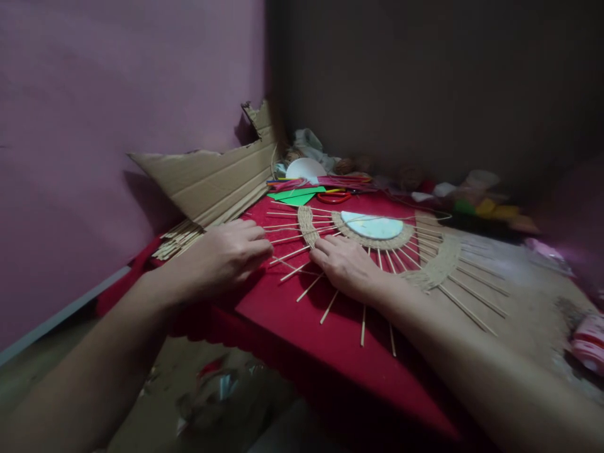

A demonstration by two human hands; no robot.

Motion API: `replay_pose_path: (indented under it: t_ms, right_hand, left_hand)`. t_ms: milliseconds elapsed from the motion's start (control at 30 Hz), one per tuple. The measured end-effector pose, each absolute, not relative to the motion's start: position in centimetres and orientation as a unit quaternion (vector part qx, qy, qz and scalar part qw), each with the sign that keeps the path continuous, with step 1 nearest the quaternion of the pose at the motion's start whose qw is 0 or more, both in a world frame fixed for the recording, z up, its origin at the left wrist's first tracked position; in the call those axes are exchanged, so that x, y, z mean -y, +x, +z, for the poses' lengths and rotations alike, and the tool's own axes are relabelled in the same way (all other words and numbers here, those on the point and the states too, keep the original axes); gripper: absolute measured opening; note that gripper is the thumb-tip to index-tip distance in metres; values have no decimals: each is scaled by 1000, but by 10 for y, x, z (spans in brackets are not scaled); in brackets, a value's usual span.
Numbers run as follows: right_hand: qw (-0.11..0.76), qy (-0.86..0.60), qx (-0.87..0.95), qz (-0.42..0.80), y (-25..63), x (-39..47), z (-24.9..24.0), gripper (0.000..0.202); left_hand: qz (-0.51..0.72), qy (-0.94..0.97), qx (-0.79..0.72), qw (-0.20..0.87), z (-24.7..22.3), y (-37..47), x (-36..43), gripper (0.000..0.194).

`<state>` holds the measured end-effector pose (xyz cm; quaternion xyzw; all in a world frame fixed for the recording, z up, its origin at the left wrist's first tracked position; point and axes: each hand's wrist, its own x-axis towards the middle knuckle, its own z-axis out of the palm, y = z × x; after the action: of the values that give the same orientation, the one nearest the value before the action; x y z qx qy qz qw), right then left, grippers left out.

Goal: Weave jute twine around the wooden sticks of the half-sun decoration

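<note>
A half-round piece with thin wooden sticks [363, 325] fanning outward lies on the red cloth. At its centre is a light blue half disc [372, 225], edged with woven twine, and an outer woven band [307, 225] crosses the sticks. My left hand [234, 251] is closed beside the left stick ends, pinching a thin cord [295, 265] that runs toward the sticks. My right hand [345, 263] rests over the sticks at the lower end of the left band, fingers bent together; what its fingertips hold is hidden.
Cardboard [226, 179] leans on the wall at the left, above a bundle of sticks [182, 238]. Behind the piece lie green paper [299, 196], red-handled scissors [334, 197] and a white disc [306, 168]. A red-and-white bottle [589, 343] is at the right.
</note>
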<state>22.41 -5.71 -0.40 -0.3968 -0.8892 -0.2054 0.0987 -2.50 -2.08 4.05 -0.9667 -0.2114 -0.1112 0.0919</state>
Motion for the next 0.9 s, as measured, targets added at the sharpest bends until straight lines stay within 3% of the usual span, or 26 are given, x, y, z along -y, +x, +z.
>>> replay_pose_path:
  t_ms: [167,433,733,900]
  right_hand:
    - [144,-398,893,-153,224,55,-8,24]
    - [370,-412,832,29,232,51,-15,13]
    - [313,-397,863,5,229,54,-11,25]
    - [274,-411,869,29,229,50,1,22]
  left_hand:
    - [-126,-966,222,52,44,5,-26,20]
    - [-166,-958,235,11,31,45,-70,18]
    - [-215,-917,293,-166,23,13,-87,21]
    - [-203,-923,288,-156,30,13,-82,17]
